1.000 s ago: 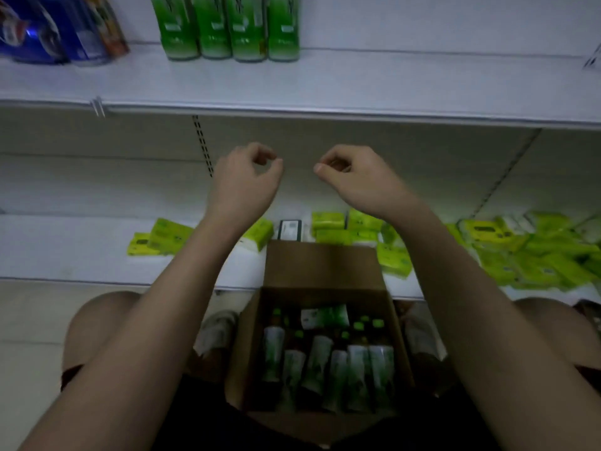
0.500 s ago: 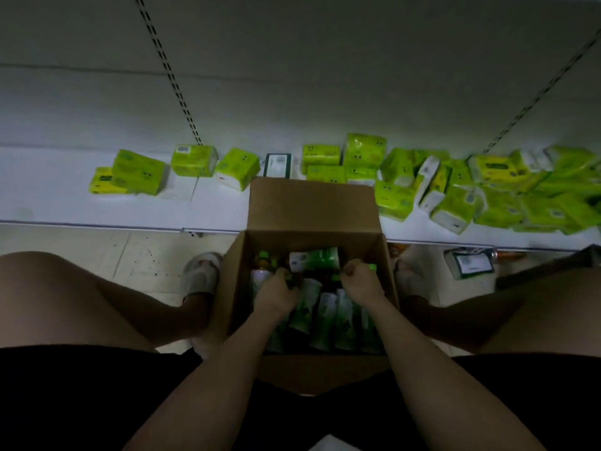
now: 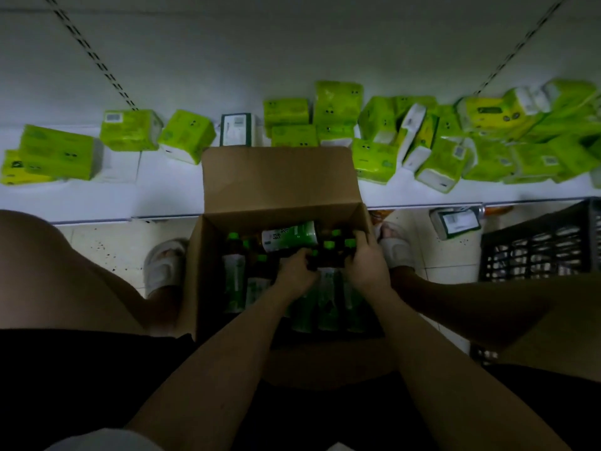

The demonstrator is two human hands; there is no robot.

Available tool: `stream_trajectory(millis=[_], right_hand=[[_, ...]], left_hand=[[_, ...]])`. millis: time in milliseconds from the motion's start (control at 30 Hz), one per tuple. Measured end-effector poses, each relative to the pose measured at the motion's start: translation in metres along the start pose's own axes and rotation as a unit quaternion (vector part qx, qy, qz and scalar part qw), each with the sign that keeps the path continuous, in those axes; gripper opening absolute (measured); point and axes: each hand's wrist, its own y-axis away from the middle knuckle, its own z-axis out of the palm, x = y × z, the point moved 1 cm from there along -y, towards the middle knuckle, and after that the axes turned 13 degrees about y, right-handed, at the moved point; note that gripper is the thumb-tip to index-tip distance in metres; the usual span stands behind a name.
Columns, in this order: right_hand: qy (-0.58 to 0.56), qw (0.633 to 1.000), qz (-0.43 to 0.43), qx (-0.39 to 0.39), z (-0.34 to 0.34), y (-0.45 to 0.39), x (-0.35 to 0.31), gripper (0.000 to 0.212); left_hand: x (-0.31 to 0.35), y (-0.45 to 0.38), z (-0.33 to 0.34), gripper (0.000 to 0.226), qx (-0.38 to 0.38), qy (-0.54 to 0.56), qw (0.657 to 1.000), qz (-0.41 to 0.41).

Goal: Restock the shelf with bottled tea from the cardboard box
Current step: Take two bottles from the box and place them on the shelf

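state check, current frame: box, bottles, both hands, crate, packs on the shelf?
cardboard box: open, far flap up, on the floor.
upright bottles: standing in the box, capped.
loose bottle: lying sideways atop the others.
left hand: in the box, closed around bottle necks.
right hand: in the box, gripping bottle tops.
black crate: on the floor, contents unclear.
green packs: scattered on the bottom shelf.

brown box (image 3: 279,180), green-capped bottles (image 3: 234,265), lime packs (image 3: 130,130).

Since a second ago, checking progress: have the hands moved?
Yes. Both the left hand and the right hand came down from in front of the shelf into the cardboard box, onto the bottles.
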Motion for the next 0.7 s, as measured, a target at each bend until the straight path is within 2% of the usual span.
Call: stream_trajectory(millis=[133, 300, 400, 500, 567, 700], right_hand=[[0.021, 0.998, -0.04, -0.044, 0.008, -0.016, 0.005, 0.061], [0.057, 0.994, -0.052, -0.075, 0.026, -0.023, 0.01, 0.062], [0.085, 0.994, -0.05, -0.051, 0.033, -0.022, 0.011, 0.059], [0.092, 0.994, -0.046, -0.025, 0.039, -0.021, 0.011, 0.057], [0.094, 0.995, -0.037, -0.007, 0.041, -0.02, 0.011, 0.058], [0.093, 0.995, -0.043, 0.014, 0.038, -0.016, 0.01, 0.049]], left_hand=[[0.01, -0.026, 0.017, 0.029, -0.022, 0.052, 0.998, -0.023], [-0.018, -0.062, 0.04, 0.035, -0.036, 0.112, 0.991, -0.064], [-0.032, -0.084, 0.053, 0.031, -0.02, 0.094, 0.994, -0.061], [-0.041, -0.098, 0.056, 0.041, -0.022, 0.055, 0.996, -0.063], [-0.027, -0.085, 0.049, 0.049, -0.01, 0.079, 0.995, -0.065], [-0.009, -0.065, 0.04, 0.042, -0.03, 0.16, 0.983, -0.082]])
